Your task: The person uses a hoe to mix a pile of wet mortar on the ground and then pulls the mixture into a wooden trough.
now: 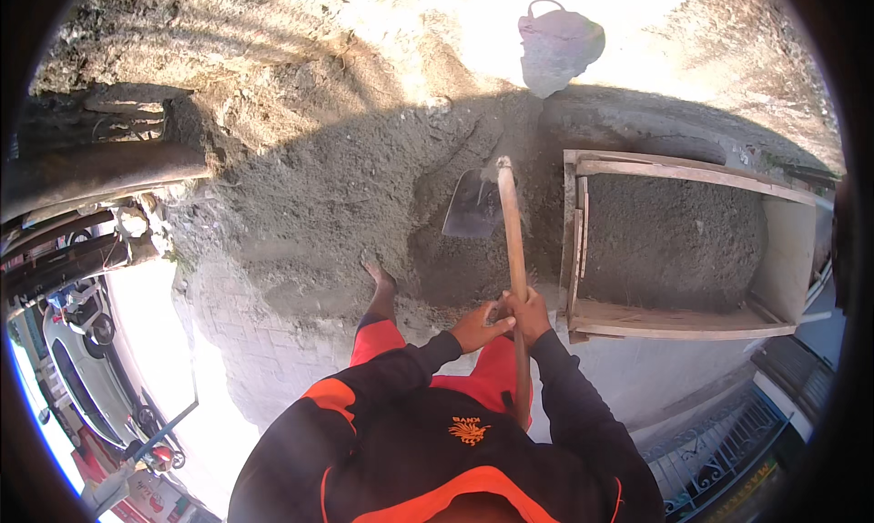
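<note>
A hoe [513,241] stands in front of me, its wooden handle running back toward my body. Its wide, flat metal blade [472,206] lies to the left of the handle's far end, against grey sandy mix [364,195]. Around the lower handle the fingers of my right hand [529,313] are closed. My left hand [481,327] is beside it, with curled thumb and fingers meeting the right hand at the handle. What those left fingertips pinch is hidden.
At my right is a wooden box [575,241] holding grey sand [674,241]. A dark bucket-like container with a handle [560,45] stands in bright light beyond the mix. My bare foot [378,273] is at the mix's near edge. A parked car [82,377] and a metal railing [719,450] lie farther off.
</note>
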The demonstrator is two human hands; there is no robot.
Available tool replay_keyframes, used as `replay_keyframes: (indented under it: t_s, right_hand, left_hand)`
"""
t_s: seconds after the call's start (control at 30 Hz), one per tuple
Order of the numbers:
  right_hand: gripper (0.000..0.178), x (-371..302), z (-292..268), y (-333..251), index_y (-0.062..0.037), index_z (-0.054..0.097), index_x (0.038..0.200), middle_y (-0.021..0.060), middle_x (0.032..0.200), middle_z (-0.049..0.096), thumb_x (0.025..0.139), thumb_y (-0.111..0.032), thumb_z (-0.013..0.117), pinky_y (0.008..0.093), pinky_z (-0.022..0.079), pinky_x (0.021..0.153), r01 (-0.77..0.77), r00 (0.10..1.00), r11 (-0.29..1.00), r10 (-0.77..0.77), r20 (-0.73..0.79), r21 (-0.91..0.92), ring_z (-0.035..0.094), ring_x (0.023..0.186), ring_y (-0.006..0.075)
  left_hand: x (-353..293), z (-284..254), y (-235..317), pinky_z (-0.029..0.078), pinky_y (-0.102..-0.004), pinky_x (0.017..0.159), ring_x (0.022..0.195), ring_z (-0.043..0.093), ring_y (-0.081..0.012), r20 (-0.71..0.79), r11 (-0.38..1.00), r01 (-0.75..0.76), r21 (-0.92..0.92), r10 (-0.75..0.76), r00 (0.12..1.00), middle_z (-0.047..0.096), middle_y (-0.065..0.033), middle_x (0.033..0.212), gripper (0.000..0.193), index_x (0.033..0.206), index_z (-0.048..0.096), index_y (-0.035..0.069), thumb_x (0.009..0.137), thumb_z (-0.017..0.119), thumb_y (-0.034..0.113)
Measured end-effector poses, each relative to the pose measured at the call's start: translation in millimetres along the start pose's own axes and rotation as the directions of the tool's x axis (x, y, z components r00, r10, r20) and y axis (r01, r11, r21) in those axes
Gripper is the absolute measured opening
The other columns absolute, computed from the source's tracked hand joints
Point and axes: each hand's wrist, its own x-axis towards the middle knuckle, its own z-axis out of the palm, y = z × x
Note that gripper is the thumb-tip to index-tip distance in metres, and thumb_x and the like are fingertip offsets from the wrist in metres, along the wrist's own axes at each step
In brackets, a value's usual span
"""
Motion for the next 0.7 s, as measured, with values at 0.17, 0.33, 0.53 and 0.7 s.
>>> replay_keyframes:
  t_s: [0.17,0.33,0.53,0.7]
  right_hand:
    - [0.042,95.8,125.5,-63.9,-0.0096,0.045,0.089,0.0012,0.065,0.047,0.098,-0.050,0.053,0.0309,0.044,0.042,0.148,0.932,0.909,0.004,-0.364,0.390,0.049,0.047,0.0127]
    - [0.041,216.9,292.5,-37.2,-0.0088,0.045,0.094,0.0024,0.065,0.046,0.098,-0.049,0.052,0.0341,0.045,0.043,0.223,0.891,0.841,0.029,-0.454,0.493,0.049,0.048,0.0139]
    - [0.037,267.7,339.3,64.5,-0.0080,0.052,0.106,0.0056,0.067,0.047,0.098,-0.044,0.056,0.0399,0.045,0.043,-0.204,0.935,0.951,0.259,-0.243,0.232,0.050,0.048,0.0175]
    - [0.031,260.0,303.5,57.0,-0.0042,0.056,0.105,0.0068,0.069,0.048,0.095,-0.033,0.064,0.0444,0.047,0.048,-0.337,0.933,0.939,0.344,-0.105,0.072,0.054,0.055,0.0204]
  left_hand:
    - [-3.1,-80.5,-64.2,0.052,-0.0503,0.077,0.087,0.066,-0.0410,0.169,0.967,0.255,-0.002,-0.251,0.953,0.068,-0.0209,0.091,0.043,0.109,0.056,0.001,0.084,0.066,0.035]
    - [47.0,-267.3,-186.8,0.051,-0.0520,0.073,0.083,0.066,-0.0412,-0.271,0.824,0.216,0.524,-0.079,0.959,0.068,-0.0195,0.084,0.024,0.097,0.060,0.009,0.083,0.065,0.027]
    - [3.4,-219.4,-244.8,0.052,-0.0520,0.080,0.092,0.065,-0.0411,-0.279,0.781,0.534,0.323,-0.461,0.842,0.067,-0.0210,0.091,0.036,0.103,0.061,0.008,0.076,0.067,0.030]
    - [-10.1,-215.5,-171.3,0.051,-0.0503,0.073,0.083,0.064,-0.0406,-0.142,0.912,0.394,0.114,-0.378,0.915,0.065,-0.0214,0.086,0.038,0.100,0.059,0.002,0.076,0.066,0.031]
